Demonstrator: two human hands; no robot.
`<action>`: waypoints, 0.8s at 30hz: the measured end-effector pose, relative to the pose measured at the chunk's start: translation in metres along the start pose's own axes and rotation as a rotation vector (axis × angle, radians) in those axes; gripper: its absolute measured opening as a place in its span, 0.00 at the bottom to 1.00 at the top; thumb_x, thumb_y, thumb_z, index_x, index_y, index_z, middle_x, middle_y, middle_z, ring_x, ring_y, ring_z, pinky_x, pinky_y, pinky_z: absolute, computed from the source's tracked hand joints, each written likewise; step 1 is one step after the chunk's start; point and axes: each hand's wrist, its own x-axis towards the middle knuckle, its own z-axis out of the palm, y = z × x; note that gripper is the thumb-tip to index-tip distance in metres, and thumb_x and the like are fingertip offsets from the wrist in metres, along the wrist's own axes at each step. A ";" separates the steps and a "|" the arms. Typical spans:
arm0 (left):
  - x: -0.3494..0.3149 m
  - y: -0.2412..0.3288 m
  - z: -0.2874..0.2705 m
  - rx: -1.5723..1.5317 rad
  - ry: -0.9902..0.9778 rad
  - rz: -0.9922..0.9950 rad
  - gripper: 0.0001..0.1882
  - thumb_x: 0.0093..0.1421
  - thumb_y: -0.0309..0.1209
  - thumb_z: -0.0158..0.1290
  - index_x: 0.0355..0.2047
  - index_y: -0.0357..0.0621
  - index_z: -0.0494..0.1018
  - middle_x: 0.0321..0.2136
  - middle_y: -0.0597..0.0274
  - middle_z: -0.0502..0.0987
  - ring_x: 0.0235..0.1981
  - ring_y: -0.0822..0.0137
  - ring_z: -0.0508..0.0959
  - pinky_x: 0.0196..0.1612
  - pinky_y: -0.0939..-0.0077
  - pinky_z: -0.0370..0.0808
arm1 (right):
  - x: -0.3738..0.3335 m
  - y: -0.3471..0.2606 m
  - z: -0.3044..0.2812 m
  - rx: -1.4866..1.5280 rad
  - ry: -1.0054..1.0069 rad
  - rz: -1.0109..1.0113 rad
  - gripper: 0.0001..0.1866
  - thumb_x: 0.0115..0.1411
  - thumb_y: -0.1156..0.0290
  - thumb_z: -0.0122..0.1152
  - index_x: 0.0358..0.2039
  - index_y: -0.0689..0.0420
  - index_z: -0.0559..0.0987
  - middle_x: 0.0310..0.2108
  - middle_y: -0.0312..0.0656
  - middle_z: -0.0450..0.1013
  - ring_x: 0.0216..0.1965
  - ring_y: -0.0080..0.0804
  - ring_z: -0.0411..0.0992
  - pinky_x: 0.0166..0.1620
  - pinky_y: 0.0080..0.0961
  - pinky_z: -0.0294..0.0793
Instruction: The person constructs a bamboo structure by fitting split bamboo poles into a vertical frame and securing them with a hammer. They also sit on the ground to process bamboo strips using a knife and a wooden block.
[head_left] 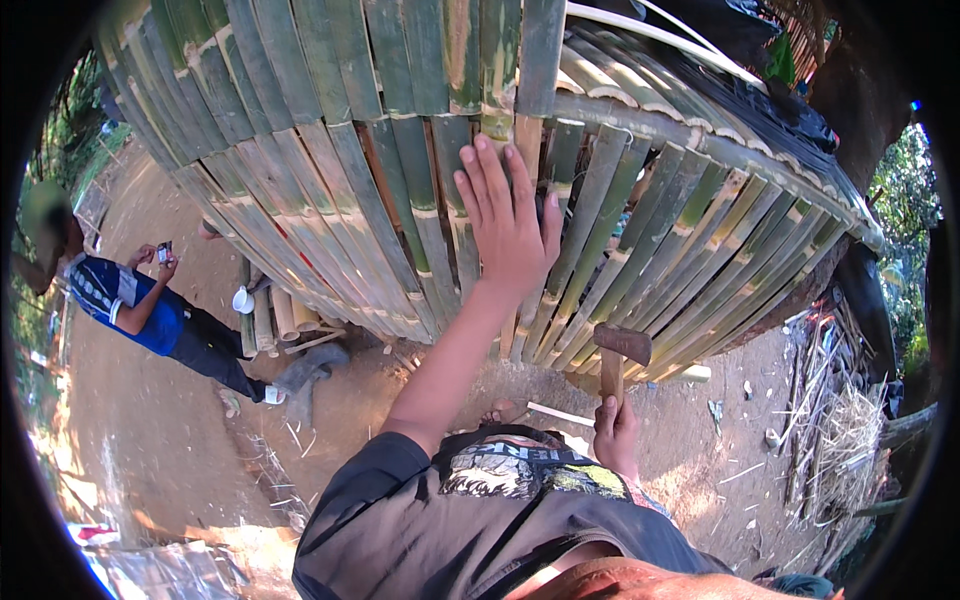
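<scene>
My left hand lies flat with its fingers spread against a wall of upright split-bamboo slats. Its fingertips reach the joint where an upper row of green slats meets the lower row. Lower down and to the right, my right hand grips the wooden handle of a hammer. The hammer's rusty brown head points up, in front of the lower ends of the slats. Narrow gaps show between several slats to the right of my left hand.
A person in a blue shirt stands on the dirt at the left, holding a small device. Cut bamboo lengths and a white cup are near them. A bamboo roof edge juts out upper right. Dry straw and sticks lie at the right.
</scene>
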 end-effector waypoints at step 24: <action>-0.011 0.035 0.037 -0.197 0.366 -0.179 0.27 0.67 0.27 0.56 0.62 0.23 0.65 0.69 0.39 0.55 0.72 0.35 0.52 0.71 0.39 0.51 | 0.039 -0.061 0.001 -0.046 0.028 -0.263 0.15 0.75 0.61 0.49 0.41 0.62 0.75 0.19 0.47 0.72 0.20 0.39 0.73 0.26 0.34 0.69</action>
